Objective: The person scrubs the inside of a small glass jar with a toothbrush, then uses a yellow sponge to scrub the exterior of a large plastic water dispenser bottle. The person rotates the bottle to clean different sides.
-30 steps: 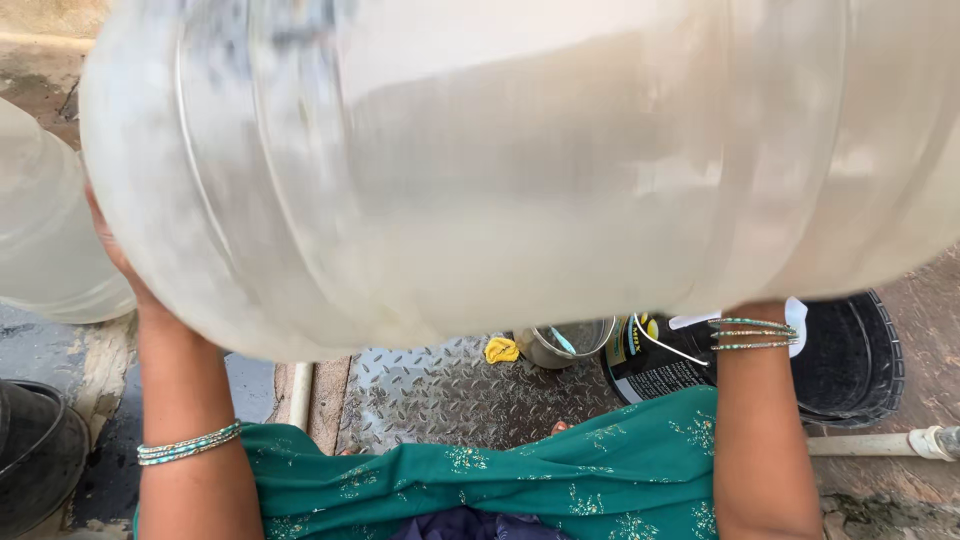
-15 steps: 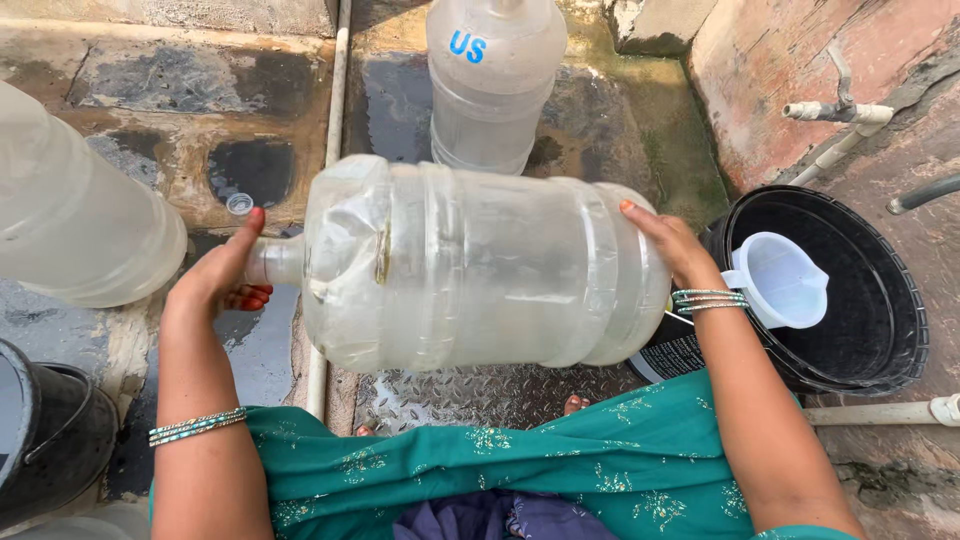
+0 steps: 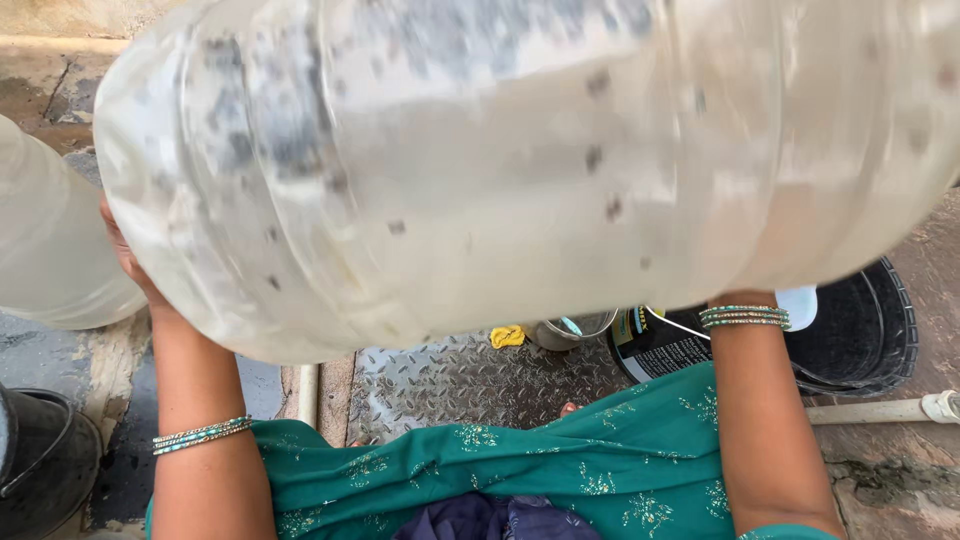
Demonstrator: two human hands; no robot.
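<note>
A large clear plastic water jug (image 3: 520,170) fills most of the view, lying on its side, lifted close to my head and blurred. My left hand (image 3: 125,255) presses against its left end, with only the edge of the palm showing. My right hand is hidden behind the jug's right end. Only its wrist with green bangles (image 3: 745,318) shows below the jug. Both forearms reach up from my green garment (image 3: 520,470).
A second clear jug (image 3: 45,240) stands at the left and a black bucket (image 3: 40,470) at the lower left. A black tub (image 3: 875,340), a dark can (image 3: 655,350), a steel pot (image 3: 570,330) and a white pipe (image 3: 880,410) lie below on the tread plate (image 3: 460,385).
Half a second ago the jug was held lower and farther away, lying on its side. It has now swung back up close to the camera, as it was a second ago.
</note>
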